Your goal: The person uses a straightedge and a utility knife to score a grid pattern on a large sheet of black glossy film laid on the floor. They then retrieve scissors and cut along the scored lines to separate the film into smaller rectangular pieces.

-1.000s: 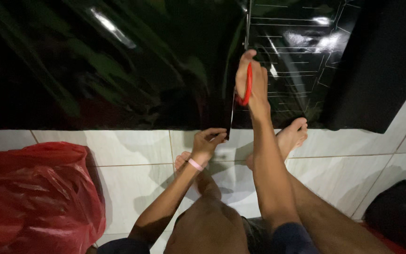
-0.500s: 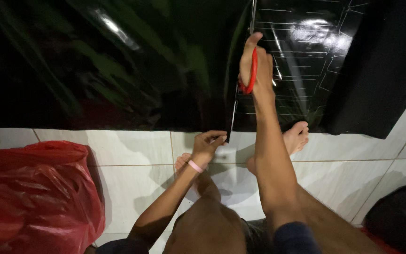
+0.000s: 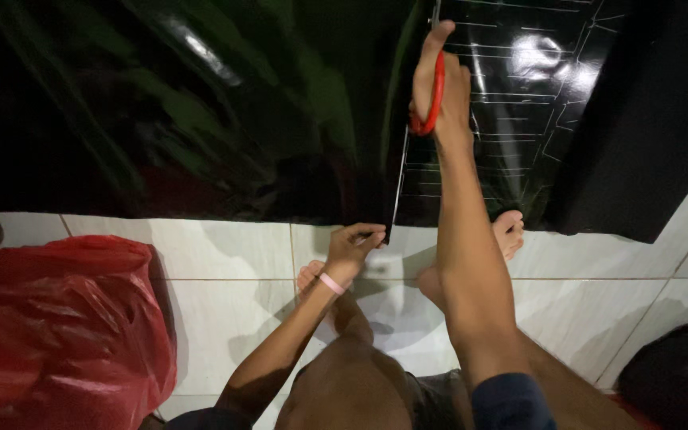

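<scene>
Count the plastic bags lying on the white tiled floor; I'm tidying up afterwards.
2. A crumpled red plastic bag lies at the left on the white tiled floor; a black plastic bag sits at the lower right corner, partly cut off. More may lie outside the view.

White floor tiles (image 3: 224,318) lie open between the red plastic bag (image 3: 57,334) at the left edge and the black bag (image 3: 678,382) in the lower right corner.

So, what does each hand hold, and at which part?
The right hand holds red-handled scissors by the handle loops. The left hand pinches the near edge of the black plastic sheet.
</scene>
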Motion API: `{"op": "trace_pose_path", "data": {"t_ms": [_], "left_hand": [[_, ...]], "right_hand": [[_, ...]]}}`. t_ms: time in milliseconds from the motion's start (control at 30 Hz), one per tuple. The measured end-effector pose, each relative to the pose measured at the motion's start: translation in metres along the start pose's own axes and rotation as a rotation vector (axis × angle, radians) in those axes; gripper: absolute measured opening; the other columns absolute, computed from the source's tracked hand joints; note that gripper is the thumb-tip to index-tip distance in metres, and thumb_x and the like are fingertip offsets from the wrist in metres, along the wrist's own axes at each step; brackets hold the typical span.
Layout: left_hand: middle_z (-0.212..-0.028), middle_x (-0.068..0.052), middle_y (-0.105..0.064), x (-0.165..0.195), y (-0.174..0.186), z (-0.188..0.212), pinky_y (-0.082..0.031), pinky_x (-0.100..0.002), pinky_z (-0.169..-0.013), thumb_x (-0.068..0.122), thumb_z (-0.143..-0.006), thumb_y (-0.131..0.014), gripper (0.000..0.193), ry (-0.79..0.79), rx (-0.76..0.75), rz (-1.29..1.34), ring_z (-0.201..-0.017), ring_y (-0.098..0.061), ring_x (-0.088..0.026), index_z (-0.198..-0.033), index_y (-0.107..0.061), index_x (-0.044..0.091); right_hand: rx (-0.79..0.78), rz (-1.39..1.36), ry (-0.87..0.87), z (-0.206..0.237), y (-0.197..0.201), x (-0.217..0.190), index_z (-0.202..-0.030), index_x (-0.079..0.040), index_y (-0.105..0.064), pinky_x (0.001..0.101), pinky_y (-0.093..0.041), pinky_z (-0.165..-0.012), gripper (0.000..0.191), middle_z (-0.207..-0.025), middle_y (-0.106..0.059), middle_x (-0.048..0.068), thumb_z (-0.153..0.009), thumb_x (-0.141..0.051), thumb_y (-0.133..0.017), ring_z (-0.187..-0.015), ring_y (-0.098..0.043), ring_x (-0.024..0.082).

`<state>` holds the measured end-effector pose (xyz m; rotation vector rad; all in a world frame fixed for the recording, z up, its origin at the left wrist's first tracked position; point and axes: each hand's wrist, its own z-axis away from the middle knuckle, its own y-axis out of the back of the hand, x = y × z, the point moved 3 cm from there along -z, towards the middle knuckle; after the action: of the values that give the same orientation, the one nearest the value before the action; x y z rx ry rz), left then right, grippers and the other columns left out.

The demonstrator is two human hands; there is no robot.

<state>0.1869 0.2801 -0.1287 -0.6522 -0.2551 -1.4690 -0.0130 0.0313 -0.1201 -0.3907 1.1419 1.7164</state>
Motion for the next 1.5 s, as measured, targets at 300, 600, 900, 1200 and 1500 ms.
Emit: {"op": "trace_pose_path", "data": {"t_ms": [300,600,900,1200,1500], "left_hand": [[-0.101,-0.012,-0.078,0.002,-0.003,-0.001,-0.060,-0.027,-0.080,0.006,-0.090,-0.076,0.022,-0.024,0.005,0.038,-0.085,-0.074,-0.017,-0.110,-0.076,-0.004],[-0.099,-0.012,-0.078,0.001,-0.004,-0.002,-0.060,-0.025,-0.077,0.008,-0.091,-0.076,0.023,0.036,0.019,-0.056,-0.084,-0.074,-0.016,-0.110,-0.076,-0.003],[-0.099,-0.012,-0.078,-0.005,-0.002,-0.003,-0.060,-0.024,-0.076,0.007,-0.092,-0.074,0.022,0.035,0.003,0.002,-0.086,-0.075,-0.015,-0.111,-0.075,-0.004],[-0.097,-0.013,-0.079,0.023,-0.004,0.009,-0.057,-0.028,-0.075,0.011,-0.093,-0.075,0.025,0.065,0.003,-0.124,-0.086,-0.073,-0.018,-0.112,-0.077,-0.004],[-0.084,-0.005,-0.073,0.100,0.085,0.068,-0.050,-0.024,-0.060,0.001,-0.091,-0.075,0.018,-0.136,0.144,0.204,-0.068,-0.063,-0.008,-0.108,-0.072,-0.005]], "right_hand": [[0.067,0.152,0.037,-0.009,0.001,-0.005,-0.048,-0.016,-0.030,0.0296,-0.043,-0.044,0.087,-0.041,-0.035,-0.001,-0.090,-0.081,0.009,-0.036,-0.034,0.012],[0.023,0.164,0.104,-0.045,0.016,-0.021,-0.058,-0.021,-0.052,0.0330,-0.063,-0.047,0.088,-0.047,-0.057,-0.002,-0.085,-0.089,-0.003,-0.048,-0.073,0.019],[0.086,0.085,0.088,-0.045,0.010,-0.011,-0.051,-0.018,-0.027,0.0281,-0.041,-0.046,0.083,-0.045,-0.028,-0.005,-0.090,-0.086,0.002,-0.039,-0.031,0.009],[0.002,0.036,0.059,-0.053,0.019,-0.020,-0.049,-0.023,-0.034,0.0279,-0.054,-0.043,0.083,-0.042,-0.039,-0.005,-0.086,-0.086,0.003,-0.037,-0.049,0.010],[-0.786,0.249,-0.456,0.030,0.187,-0.039,-0.070,-0.001,-0.049,0.0379,-0.047,-0.038,0.095,-0.051,-0.051,0.011,-0.084,-0.085,-0.006,-0.038,-0.053,0.023]]}}
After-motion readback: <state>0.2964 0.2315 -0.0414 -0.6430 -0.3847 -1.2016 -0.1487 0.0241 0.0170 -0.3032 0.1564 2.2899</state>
